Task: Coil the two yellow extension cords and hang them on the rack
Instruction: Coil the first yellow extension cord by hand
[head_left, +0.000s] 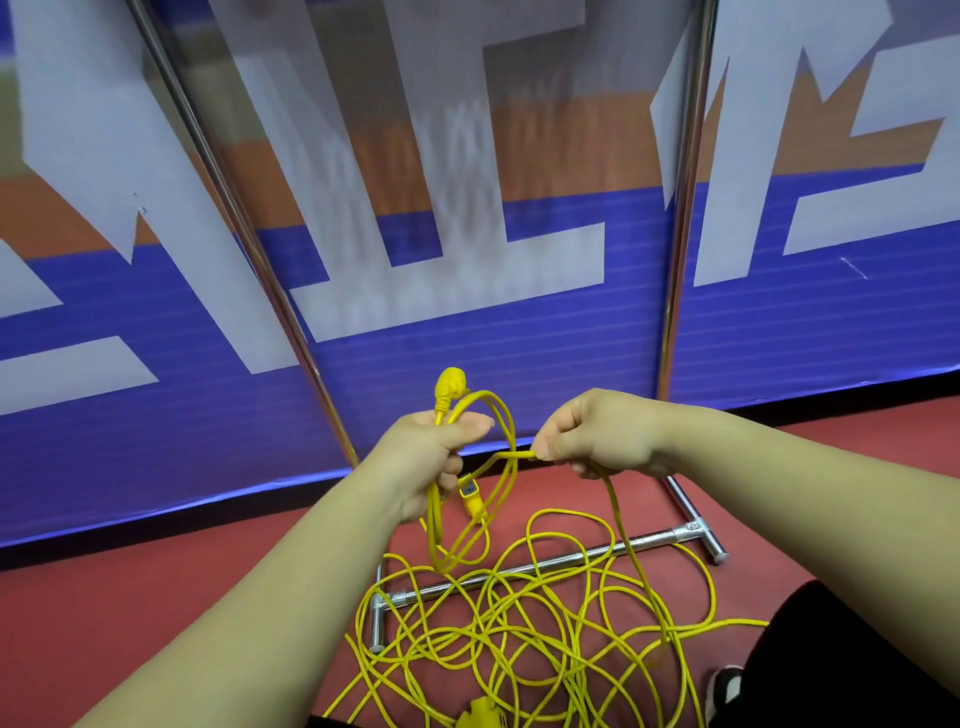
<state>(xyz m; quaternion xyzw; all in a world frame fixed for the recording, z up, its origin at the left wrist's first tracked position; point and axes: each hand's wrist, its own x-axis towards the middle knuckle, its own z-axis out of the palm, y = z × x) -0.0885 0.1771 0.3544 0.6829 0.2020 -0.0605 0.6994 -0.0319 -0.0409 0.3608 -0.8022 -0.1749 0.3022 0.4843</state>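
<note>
Head view, looking forward and down over both forearms toward a red floor (130, 597) and a banner (519, 364) printed in blue, orange and white. At far left the banner's lower edge meets the floor along a dark strip. A slanted chrome upright of the rack (244, 228) crosses the banner from upper left down to the floor just behind the left hand (436, 457). The left hand is closed in a fist around several gathered loops of yellow cord, the coil (498, 467), which hangs below the fist in long ovals; a yellow plug (451, 387) stands up above the thumb, and a second yellow connector with a small label (470, 496) dangles just beneath the hand, inside the loops. From the coil a short run of cord passes rightward to the right hand (597, 436), whose thumb and curled fingers pinch it tight; from this hand the cord drops away toward the floor. Below and between the two hands lies the loose yellow cord (545, 623), a tangle of overlapping loops spread across the floor and over the rack's chrome base bar (649, 543), which ends in T-joints at each side. A yellow socket block (480, 714) shows partly at the bottom edge. Whether the tangle is one cord or two cannot be told. At right a second chrome upright (685, 208) rises nearly vertical; a dark trouser leg (857, 649) and a shoe (724, 688) occupy the lower right corner.
</note>
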